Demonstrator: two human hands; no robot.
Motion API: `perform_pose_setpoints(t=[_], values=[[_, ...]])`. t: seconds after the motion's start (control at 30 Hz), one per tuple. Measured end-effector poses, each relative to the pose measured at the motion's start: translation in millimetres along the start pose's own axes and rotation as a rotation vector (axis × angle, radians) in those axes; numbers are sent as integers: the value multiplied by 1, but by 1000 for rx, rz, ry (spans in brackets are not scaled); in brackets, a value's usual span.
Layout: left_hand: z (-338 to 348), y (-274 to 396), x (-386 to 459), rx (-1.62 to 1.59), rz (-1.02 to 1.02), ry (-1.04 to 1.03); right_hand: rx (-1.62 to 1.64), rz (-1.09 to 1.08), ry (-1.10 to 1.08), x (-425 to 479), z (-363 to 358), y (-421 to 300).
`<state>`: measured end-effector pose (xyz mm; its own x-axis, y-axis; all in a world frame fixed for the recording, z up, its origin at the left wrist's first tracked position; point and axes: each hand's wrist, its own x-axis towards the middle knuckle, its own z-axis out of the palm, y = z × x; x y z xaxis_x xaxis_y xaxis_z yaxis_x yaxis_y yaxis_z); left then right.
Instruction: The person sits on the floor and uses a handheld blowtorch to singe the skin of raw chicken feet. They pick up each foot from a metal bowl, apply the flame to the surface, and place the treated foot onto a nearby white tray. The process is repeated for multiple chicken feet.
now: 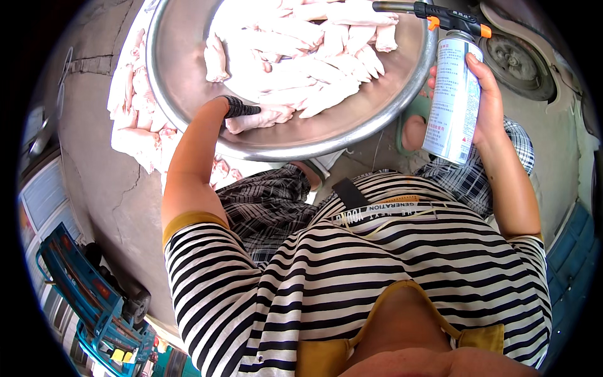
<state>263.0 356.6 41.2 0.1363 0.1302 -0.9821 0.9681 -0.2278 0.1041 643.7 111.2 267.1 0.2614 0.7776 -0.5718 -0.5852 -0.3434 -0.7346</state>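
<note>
My left hand [241, 107], in a dark knitted glove, grips a pale pig's trotter [259, 118] at the near left inside a wide metal basin [330, 136]; some fingers are hidden. More pale trotters [301, 52] lie heaped in the basin, partly washed out by glare. My bare right hand [487, 99] is closed around a printed gas canister [454, 99], held nearly upright beside the basin's right rim. A black and orange blowtorch head [447, 19] is fitted on top. Its metal nozzle [393, 6] points left over the basin; no flame can be made out.
More raw meat pieces [136, 136] lie on a bright white surface left of and below the basin. A wheel [511, 61] stands at the upper right. A blue metal cart [89, 282] is at the lower left. The concrete ground [101, 155] is cracked.
</note>
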Motion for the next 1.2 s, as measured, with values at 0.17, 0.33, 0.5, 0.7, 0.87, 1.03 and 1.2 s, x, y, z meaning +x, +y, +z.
perform_pose_setpoints(t=[0.17, 0.33, 0.5, 0.7, 0.87, 1.03, 1.2], values=[[45, 44, -15, 426, -28, 59, -16, 19, -70, 2, 0, 3], [56, 73, -73, 309, -116, 264, -27, -75, -126, -4, 2, 4], [59, 70, -149, 320, 52, 604, -45, -31, -273, 2, -8, 5], [71, 53, -233, 226, 306, 1237, -14, -52, -378, -20, -5, 10], [89, 50, -257, 275, 404, 1582, -36, 19, -499, -28, -10, 9], [93, 55, -258, 454, 521, 1851, -39, 69, -573, -28, -17, 11], [89, 51, -254, 445, 568, 1910, -66, 61, -630, -33, -20, 12]])
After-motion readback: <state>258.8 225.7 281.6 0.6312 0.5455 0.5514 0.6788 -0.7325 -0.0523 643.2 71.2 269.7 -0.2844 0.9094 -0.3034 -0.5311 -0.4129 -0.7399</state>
